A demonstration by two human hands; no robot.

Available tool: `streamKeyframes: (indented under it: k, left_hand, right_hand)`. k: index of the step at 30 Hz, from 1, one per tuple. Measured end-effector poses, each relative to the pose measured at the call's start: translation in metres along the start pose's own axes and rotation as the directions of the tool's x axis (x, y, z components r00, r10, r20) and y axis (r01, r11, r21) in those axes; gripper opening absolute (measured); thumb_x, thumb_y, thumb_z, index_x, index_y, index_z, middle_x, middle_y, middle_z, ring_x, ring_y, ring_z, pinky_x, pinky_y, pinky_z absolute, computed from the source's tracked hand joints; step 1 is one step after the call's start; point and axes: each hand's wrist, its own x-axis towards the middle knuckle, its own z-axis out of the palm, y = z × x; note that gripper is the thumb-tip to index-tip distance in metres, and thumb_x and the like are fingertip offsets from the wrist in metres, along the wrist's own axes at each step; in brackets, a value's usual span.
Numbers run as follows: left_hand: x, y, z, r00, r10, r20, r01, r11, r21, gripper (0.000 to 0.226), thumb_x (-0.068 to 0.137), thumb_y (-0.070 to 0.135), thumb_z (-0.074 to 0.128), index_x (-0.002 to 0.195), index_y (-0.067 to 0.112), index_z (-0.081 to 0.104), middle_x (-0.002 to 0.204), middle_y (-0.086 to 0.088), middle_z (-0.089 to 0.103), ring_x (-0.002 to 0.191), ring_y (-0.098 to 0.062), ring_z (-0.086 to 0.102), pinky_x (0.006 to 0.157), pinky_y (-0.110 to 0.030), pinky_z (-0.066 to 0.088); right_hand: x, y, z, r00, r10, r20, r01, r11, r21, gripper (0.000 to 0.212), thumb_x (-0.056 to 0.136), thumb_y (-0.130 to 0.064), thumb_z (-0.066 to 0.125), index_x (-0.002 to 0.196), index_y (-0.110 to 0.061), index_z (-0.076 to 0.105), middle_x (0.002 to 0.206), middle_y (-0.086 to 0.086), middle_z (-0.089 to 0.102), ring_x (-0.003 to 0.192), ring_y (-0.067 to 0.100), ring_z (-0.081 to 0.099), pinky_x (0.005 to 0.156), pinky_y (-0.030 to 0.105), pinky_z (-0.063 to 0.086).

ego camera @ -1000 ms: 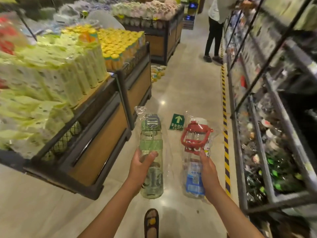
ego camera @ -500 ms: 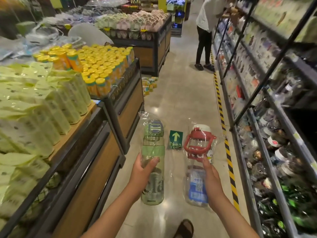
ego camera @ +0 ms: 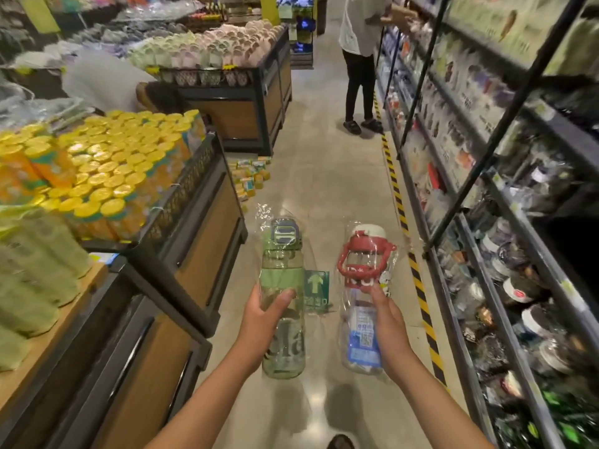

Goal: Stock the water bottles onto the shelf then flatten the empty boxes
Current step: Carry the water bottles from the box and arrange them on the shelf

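Mid-aisle — hands [ego camera: 259, 319] [ego camera: 390, 328] round bottles [ego camera: 282, 277] [ego camera: 359, 346] (wrapped)

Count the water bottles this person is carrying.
2. The green bottle, in clear wrap, is gripped by the left hand; the red-handled bottle, also wrapped, is held by the right hand, nearer the shelf. Others on the shelf are too blurred to count.

We find the floor sign [ego camera: 316, 281] between left bottle [ego camera: 282, 273] and right bottle [ego camera: 359, 338] — display stand [ego camera: 207, 228] left of it, shelf [ego camera: 531, 251] right.
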Motion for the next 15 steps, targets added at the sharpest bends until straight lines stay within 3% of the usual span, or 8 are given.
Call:
streamKeyframes:
  k: [4,7,9,12,13,15]
  left_hand:
    - [0.050,0.002,0.029,0.999,-0.033,0.022,0.032,0.999,0.025,0.076,0.072,0.062,0.076,0.135,0.025,0.057,0.122,0.002,0.075,0.114,-0.018,0.071,0.104,-0.050,0.053]
    - [0.093,0.004,0.049,0.996,-0.061,0.069,0.057,0.997,0.060,0.074,0.074,0.064,0.076,0.135,0.028,0.057,0.123,0.003,0.074,0.115,-0.018,0.071,0.105,-0.053,0.052]
    - [0.124,0.006,0.061,0.992,-0.065,0.113,0.058,0.996,0.063,0.073,0.075,0.064,0.075,0.136,0.030,0.056,0.124,0.005,0.074,0.115,-0.016,0.071,0.104,-0.048,0.053]
    - [0.175,0.015,0.085,0.984,-0.055,0.170,0.046,0.997,0.059,0.056,0.083,0.049,0.075,0.133,0.030,0.058,0.118,0.004,0.076,0.108,-0.016,0.073,0.090,-0.034,0.057]
    - [0.193,0.019,0.094,0.980,-0.051,0.194,0.041,0.998,0.057,0.047,0.088,0.040,0.075,0.131,0.029,0.059,0.116,0.004,0.077,0.106,-0.016,0.074,0.084,-0.030,0.058]
    - [0.230,0.025,0.109,0.970,-0.043,0.241,0.031,0.998,0.054,0.039,0.095,0.029,0.073,0.132,0.027,0.059,0.115,0.002,0.077,0.103,-0.017,0.075,0.077,-0.024,0.059]
  right_hand:
    - [0.046,-0.021,-0.008,0.999,-0.015,-0.028,0.016,1.000,0.013,0.107,0.048,-0.097,0.068,0.121,-0.019,0.067,0.103,0.012,0.078,0.093,0.033,0.076,0.088,0.050,0.060]
    - [0.079,-0.036,-0.018,0.998,-0.022,-0.058,0.021,1.000,-0.018,0.073,0.073,-0.082,0.061,0.118,-0.025,0.066,0.100,0.001,0.079,0.090,0.017,0.077,0.073,0.029,0.060]
    - [0.103,-0.044,-0.025,0.996,-0.012,-0.087,0.010,1.000,-0.027,0.052,0.086,-0.067,0.054,0.117,-0.027,0.065,0.099,-0.004,0.079,0.085,0.005,0.075,0.066,0.017,0.055]
    - [0.134,-0.066,-0.030,0.982,-0.014,-0.186,0.012,1.000,-0.011,0.017,0.103,-0.044,0.049,0.101,-0.031,0.060,0.070,-0.019,0.073,0.062,-0.011,0.067,0.053,0.008,0.049]
    - [0.143,-0.078,-0.028,0.973,-0.008,-0.230,0.009,1.000,0.001,0.016,0.105,-0.039,0.048,0.096,-0.032,0.059,0.066,-0.017,0.070,0.057,-0.012,0.065,0.051,0.007,0.048]
    - [0.173,-0.077,-0.037,0.964,-0.038,-0.263,0.036,0.999,-0.010,0.021,0.104,-0.048,0.051,0.103,-0.030,0.063,0.084,-0.014,0.069,0.064,-0.013,0.066,0.058,0.007,0.050]
